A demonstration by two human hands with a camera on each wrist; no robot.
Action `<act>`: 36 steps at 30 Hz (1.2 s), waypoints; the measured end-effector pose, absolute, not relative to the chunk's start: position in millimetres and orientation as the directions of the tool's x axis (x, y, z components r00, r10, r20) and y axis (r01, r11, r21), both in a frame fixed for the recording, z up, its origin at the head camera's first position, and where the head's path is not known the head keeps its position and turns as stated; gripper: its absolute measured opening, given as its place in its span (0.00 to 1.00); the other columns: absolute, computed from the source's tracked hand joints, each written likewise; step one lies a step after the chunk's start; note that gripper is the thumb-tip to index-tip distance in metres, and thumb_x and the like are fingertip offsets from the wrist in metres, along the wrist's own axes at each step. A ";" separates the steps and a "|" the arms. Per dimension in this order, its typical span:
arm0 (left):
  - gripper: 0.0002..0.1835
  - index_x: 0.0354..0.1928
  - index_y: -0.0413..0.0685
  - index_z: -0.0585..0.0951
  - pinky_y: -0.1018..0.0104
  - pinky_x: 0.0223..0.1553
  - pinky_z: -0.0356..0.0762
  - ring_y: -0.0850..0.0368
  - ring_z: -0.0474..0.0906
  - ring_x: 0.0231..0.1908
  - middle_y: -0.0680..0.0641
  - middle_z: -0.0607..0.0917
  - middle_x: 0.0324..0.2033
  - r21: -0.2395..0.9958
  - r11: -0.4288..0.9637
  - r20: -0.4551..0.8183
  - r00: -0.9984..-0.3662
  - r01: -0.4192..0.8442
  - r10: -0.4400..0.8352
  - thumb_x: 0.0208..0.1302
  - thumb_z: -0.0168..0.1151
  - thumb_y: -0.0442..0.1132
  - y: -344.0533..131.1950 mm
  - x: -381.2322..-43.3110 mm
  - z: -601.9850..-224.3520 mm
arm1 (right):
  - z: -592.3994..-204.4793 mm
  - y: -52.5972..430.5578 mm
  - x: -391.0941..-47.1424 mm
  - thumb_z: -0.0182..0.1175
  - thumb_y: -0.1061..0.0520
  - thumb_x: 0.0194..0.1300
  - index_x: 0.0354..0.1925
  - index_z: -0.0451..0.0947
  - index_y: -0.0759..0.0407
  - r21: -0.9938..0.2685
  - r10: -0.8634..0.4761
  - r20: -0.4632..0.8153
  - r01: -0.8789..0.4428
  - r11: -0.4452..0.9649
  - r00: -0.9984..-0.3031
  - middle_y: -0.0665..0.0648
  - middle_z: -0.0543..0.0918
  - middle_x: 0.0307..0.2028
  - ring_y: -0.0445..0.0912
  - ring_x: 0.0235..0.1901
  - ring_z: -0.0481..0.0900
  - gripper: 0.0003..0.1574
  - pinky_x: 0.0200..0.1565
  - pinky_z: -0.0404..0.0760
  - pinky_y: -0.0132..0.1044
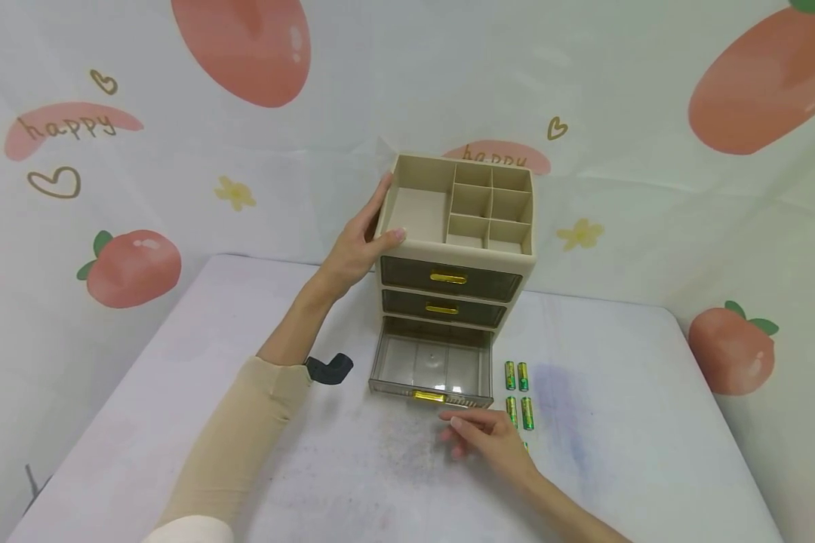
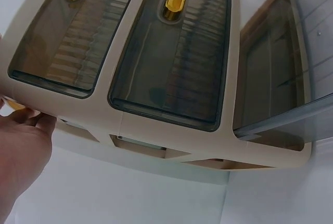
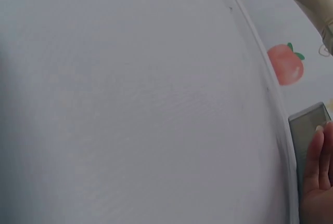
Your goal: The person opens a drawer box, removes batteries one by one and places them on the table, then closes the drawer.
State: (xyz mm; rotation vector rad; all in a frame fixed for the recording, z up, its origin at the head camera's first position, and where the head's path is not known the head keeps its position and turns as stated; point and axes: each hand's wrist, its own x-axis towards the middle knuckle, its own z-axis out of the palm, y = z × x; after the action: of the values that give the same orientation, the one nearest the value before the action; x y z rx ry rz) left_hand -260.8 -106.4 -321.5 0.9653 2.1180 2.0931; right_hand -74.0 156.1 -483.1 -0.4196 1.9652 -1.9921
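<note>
A beige desktop drawer organizer (image 1: 458, 251) stands on the table, with an open compartment tray on top and dark see-through drawers below. Its bottom drawer (image 1: 431, 363) is pulled out, and no loose items show inside. My left hand (image 1: 356, 249) grips the organizer's upper left edge, thumb over the rim and fingers along the side. In the left wrist view the same hand (image 2: 23, 154) touches the side wall. My right hand (image 1: 492, 437) hovers just in front of the drawer's yellow handle (image 1: 429, 396), fingers loosely bent, holding nothing. Several green batteries (image 1: 523, 375) lie right of the drawer.
The two upper drawers (image 1: 450, 280) are closed. A black wrist mount (image 1: 330, 369) sticks out beside the left forearm. White cloth with printed fruit (image 1: 133, 268) hangs behind the white table (image 1: 618, 422). The right hand partly covers the nearer batteries.
</note>
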 end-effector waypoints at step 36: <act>0.43 0.80 0.48 0.42 0.50 0.69 0.55 0.44 0.47 0.75 0.48 0.42 0.79 0.912 -0.051 0.391 -0.821 0.408 0.417 0.71 0.53 0.29 -105.6 -256.0 -316.0 | -486.9 114.3 -90.2 0.58 0.47 0.72 0.59 0.74 0.76 -0.802 -0.385 -0.406 0.525 -0.285 -0.829 0.55 0.87 0.34 0.39 0.28 0.80 0.34 0.35 0.82 0.31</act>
State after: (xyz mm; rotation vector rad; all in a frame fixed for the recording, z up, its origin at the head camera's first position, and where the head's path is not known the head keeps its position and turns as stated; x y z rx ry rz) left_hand -256.0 -105.6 -316.0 0.9384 2.1601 2.0694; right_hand -90.2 114.3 -486.9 0.1782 1.4063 -2.1371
